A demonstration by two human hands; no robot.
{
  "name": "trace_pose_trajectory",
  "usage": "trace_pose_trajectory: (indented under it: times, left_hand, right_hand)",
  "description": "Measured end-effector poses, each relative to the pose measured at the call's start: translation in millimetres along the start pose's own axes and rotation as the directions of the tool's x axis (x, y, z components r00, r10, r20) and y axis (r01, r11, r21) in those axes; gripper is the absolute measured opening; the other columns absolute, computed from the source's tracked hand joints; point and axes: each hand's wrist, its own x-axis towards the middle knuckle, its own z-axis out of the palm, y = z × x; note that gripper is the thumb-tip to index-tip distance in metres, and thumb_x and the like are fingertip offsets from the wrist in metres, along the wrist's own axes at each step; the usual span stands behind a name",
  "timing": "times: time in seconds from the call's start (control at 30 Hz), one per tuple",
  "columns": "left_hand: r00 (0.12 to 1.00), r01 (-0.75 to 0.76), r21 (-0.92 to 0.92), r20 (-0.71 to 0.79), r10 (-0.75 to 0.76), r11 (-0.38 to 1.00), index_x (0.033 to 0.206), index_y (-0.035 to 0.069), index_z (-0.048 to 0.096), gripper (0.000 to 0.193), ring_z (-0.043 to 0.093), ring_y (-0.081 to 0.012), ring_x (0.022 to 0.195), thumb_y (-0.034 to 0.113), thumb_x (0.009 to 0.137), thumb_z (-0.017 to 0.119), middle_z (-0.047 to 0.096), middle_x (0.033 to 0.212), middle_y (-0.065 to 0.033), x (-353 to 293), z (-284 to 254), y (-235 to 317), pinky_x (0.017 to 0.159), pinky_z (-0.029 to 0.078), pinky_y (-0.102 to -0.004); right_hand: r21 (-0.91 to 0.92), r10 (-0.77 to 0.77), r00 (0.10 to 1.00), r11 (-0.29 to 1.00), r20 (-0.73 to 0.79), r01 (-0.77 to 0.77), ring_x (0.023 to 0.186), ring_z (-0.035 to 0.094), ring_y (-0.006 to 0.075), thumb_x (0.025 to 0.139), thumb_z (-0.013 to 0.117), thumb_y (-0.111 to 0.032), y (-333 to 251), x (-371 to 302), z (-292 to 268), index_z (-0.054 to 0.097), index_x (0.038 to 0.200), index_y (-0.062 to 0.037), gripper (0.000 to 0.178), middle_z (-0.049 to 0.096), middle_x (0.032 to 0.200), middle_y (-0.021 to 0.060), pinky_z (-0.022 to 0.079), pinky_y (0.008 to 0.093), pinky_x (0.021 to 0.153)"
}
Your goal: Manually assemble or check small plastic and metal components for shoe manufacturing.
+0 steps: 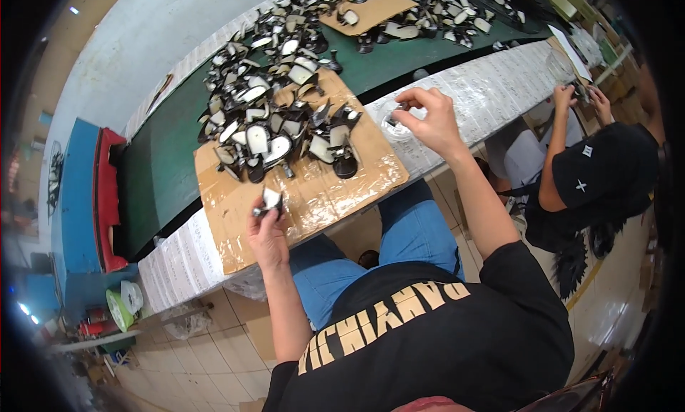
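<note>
The person's left hand [268,233] is at the near edge of a cardboard sheet [357,198], its fingers closed on one small black-and-white piece [270,198], lifted just off the surface. The right hand [433,121] hangs over a clear round tub [394,128] beside the sheet, thumb and forefinger brought close together; a dark speck shows near the tips, but whether they grip anything cannot be told. On the far part of the sheet lies a loose heap of similar pieces [264,130], running on across the green belt [160,176] toward a second cardboard sheet [396,5]. Judging by this moment, one piece is being handled and very many lie untouched, so most of the work seems left. No separate group of finished pieces can be made out, so what is done is uncertain. A co-worker's hands [565,98] are busy farther right along the plastic-wrapped table [471,87].
</note>
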Motion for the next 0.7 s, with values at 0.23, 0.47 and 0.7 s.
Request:
trace_pose_trajectory:
  times: [0.23,0.47,0.7]
  left_hand:
    - [0.967,0.014,0.089,0.254,-0.036,0.996,0.139,0.001,0.048,0.065,0.055,-0.0159,0.116,-0.013,0.078,0.067,0.059,0.127,-0.0072,-49,56,6,0.099,0.045,-0.0286]
    - [0.967,-0.104,0.196,0.247,0.053,0.975,0.135,-0.003,0.05,0.058,0.06,-0.0113,0.105,-0.007,0.081,0.071,0.061,0.119,-0.0065,-76,76,21,0.093,0.048,-0.0252]
    - [0.953,-0.169,0.263,0.291,0.089,0.95,0.134,-0.005,0.05,0.056,0.06,-0.011,0.104,-0.006,0.083,0.071,0.062,0.119,-0.0075,-83,77,31,0.091,0.049,-0.0249]
  right_hand:
    - [0.698,0.16,0.968,0.671,0.193,-0.25,0.083,0.058,0.0082,0.082,0.071,-0.003,-73,-27,-1,0.064,0.101,-0.0014,0.02,0.065,0.092,0.0009,0.047,0.0246,0.074]
    - [0.508,-0.235,0.959,0.852,0.16,0.124,0.089,0.06,0.0201,0.073,0.077,-0.002,-137,-64,12,0.066,0.1,-0.0033,0.029,0.066,0.097,0.0073,0.047,0.0294,0.081]
    - [0.461,-0.247,0.961,0.872,0.122,0.166,0.08,0.057,0.0194,0.07,0.081,-0.01,-145,-73,18,0.069,0.094,-0.0084,0.027,0.068,0.086,0.0013,0.039,0.0325,0.077]
